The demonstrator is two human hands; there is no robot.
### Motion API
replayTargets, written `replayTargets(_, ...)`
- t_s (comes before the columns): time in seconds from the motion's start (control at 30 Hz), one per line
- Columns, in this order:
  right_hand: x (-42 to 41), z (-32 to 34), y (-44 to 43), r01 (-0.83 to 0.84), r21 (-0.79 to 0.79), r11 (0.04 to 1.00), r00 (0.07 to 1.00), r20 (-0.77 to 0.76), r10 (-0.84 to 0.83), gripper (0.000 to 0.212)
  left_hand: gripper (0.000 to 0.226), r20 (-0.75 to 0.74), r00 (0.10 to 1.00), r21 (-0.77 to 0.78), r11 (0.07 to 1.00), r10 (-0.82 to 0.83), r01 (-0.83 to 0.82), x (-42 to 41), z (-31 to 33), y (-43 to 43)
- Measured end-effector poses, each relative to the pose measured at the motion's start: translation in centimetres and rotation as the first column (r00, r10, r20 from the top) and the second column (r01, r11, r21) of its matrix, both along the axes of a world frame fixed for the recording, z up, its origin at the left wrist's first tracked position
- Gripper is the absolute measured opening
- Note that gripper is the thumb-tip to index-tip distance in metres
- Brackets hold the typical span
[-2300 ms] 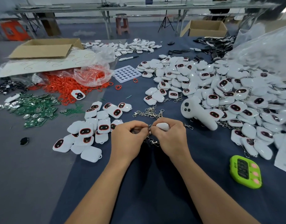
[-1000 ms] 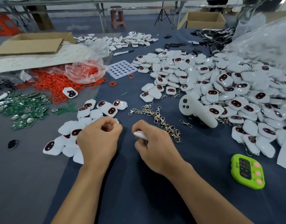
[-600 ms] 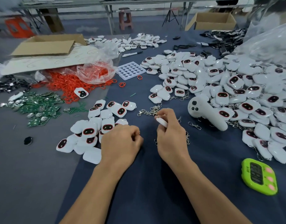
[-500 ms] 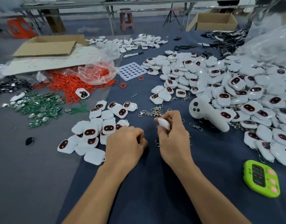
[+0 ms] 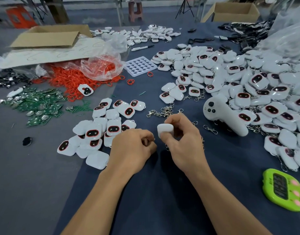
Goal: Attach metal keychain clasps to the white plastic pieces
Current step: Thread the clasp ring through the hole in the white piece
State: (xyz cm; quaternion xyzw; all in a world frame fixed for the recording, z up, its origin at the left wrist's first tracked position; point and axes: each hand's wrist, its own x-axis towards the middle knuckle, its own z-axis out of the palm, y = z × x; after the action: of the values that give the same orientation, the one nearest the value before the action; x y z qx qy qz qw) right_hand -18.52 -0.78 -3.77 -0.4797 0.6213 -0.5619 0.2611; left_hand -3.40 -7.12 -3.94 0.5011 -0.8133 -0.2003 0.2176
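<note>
- Our right hand [image 5: 183,143] pinches 1 white piece [image 5: 165,130].
- Our left hand [image 5: 132,148], just beside it, is curled; we cannot tell whether it holds anything.
- Loose clasps [image 5: 160,113] lie just beyond the right hand.

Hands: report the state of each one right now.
Left hand: fingers curled; whether it holds anything cannot be told.
Right hand: closed, pinching a white plastic piece.

The rounded white plastic piece [image 5: 165,130] has been turned in the right hand [image 5: 183,143], so that its broad plain face is shown where only a thin edge was seen. The left hand [image 5: 132,148] has been brought from the near-left pile of white pieces [image 5: 98,131] to just beside the right hand, fingers curled.
</note>
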Motion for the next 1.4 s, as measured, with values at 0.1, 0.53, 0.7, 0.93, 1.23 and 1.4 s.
replayTargets(0.1, -0.1, 0.1, -0.1, -0.013, 0.017, 1.0, 0.999, 0.03, 0.013, 0.023, 0.007, -0.001, 1.0, -0.006, 1.0, -0.018, 0.018, 0.1, -0.1, -0.2)
replayTargets(0.53, 0.1, -0.2, 0.0, -0.029, 0.116, 0.993, 0.997, -0.064, 0.036, 0.041, 0.011, -0.002, 0.998, -0.097, 0.993, -0.068, 0.068, 0.3, 0.2, 0.3)
replayTargets(0.7, 0.2, 0.0, 0.1, -0.027, 0.124, 0.992, 0.99, -0.131, 0.044, 0.031, 0.006, 0.072, 0.995, -0.19, 0.978, -0.068, 0.081, 0.1, 0.1, 0.6)
replayTargets(0.93, -0.3, -0.1, 0.3, -0.105, 0.133, 0.985, 0.985, -0.125, 0.122, 0.012, 0.013, 0.077, 0.997, -0.292, 0.955, -0.026, 0.048, 0.0, 0.1, 1.2)
replayTargets(1.23, -0.8, 0.3, 0.5, -0.096, 0.153, 0.984, 0.99, 0.118, 0.079, 0.025, 0.009, -0.067, 0.998, -0.171, 0.985, 0.016, -0.027, -0.2, 0.6, 1.8)
replayTargets(1.4, -1.9, 0.8, 0.6, -0.167, 0.081, 0.983, 0.874, 0.473, 0.11, 0.024, 0.033, -0.463, 0.886, 0.129, 0.99, 0.015, 0.05, 0.4, 1.0, 1.5)
